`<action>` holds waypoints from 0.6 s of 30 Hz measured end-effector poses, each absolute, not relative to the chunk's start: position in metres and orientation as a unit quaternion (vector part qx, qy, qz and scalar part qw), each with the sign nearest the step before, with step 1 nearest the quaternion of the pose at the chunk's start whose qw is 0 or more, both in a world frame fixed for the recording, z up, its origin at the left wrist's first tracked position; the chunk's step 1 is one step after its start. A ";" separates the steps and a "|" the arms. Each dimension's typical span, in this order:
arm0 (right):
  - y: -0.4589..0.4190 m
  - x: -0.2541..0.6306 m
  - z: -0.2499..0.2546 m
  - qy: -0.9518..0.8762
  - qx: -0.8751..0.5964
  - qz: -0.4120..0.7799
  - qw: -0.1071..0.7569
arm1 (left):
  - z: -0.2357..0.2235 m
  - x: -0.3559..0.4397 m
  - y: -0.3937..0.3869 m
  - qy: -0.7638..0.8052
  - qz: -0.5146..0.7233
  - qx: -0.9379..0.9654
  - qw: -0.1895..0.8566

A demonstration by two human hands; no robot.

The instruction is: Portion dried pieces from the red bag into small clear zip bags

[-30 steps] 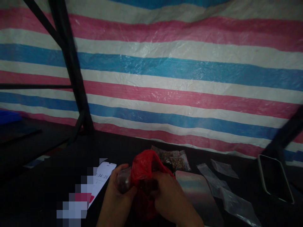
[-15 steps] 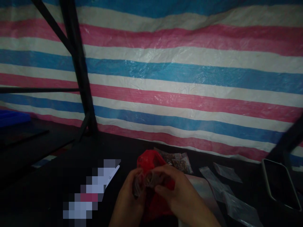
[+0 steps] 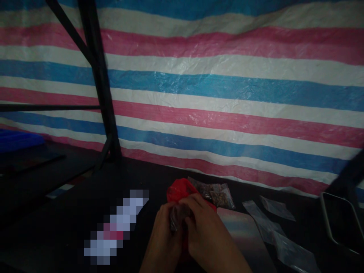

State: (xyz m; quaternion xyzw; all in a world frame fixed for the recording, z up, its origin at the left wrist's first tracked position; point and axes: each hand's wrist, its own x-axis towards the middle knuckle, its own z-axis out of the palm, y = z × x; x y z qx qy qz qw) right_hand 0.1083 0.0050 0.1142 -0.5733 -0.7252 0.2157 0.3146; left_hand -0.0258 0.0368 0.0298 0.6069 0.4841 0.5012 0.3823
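Pinched between the curled, nearly closed fingers of the left hand (image 3: 165,231) and right hand (image 3: 203,222), near centre: a clear plastic bag (image 3: 175,219), contents too dark to tell. Just beyond, a red bag (image 3: 180,187); on its right, filled packets (image 3: 221,197). Nearer right, a silver panel (image 3: 241,223); farther right, flat bags (image 3: 295,250).

Black tabletop (image 3: 136,174), dim light, surface dark throughout. Left side: pale oblong item (image 3: 125,220), lying slantwise, detail blurred out. Near middle: red plastic bag (image 3: 179,189), crumpled, base hidden from view. Just behind it: see-through packets (image 3: 222,193) with brown contents, bunched together. Right of bag: flat silvery plate (image 3: 244,235). Further right: clear flat bags (image 3: 295,252), two overlapping, third apart. Right edge: dark-faced device (image 3: 342,223), pale rim.
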 end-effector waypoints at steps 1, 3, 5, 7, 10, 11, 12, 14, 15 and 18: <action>0.005 0.110 0.114 -0.721 -0.578 0.217 0.313 | 0.029 -0.025 0.037 0.483 0.501 0.607 0.382; 0.006 0.111 0.114 -0.723 -0.574 0.221 0.314 | 0.027 -0.024 0.038 0.483 0.501 0.608 0.381; 0.006 0.111 0.115 -0.734 -0.551 0.228 0.325 | 0.025 -0.024 0.039 0.481 0.499 0.613 0.379; 0.007 0.109 0.116 -0.745 -0.527 0.231 0.337 | 0.024 -0.025 0.039 0.479 0.497 0.618 0.377; 0.007 0.106 0.118 -0.749 -0.515 0.225 0.351 | 0.024 -0.026 0.039 0.474 0.496 0.625 0.373; 0.007 0.105 0.118 -0.749 -0.513 0.221 0.356 | 0.024 -0.027 0.039 0.472 0.497 0.627 0.371; 0.008 0.105 0.119 -0.750 -0.510 0.218 0.360 | 0.024 -0.027 0.040 0.469 0.497 0.630 0.369; 0.008 0.105 0.119 -0.754 -0.503 0.212 0.365 | 0.024 -0.028 0.040 0.465 0.498 0.635 0.364; 0.008 0.107 0.119 -0.755 -0.499 0.211 0.369 | 0.023 -0.028 0.041 0.465 0.499 0.637 0.359; 0.009 0.115 0.119 -0.745 -0.495 0.216 0.391 | 0.020 -0.029 0.041 0.477 0.507 0.635 0.336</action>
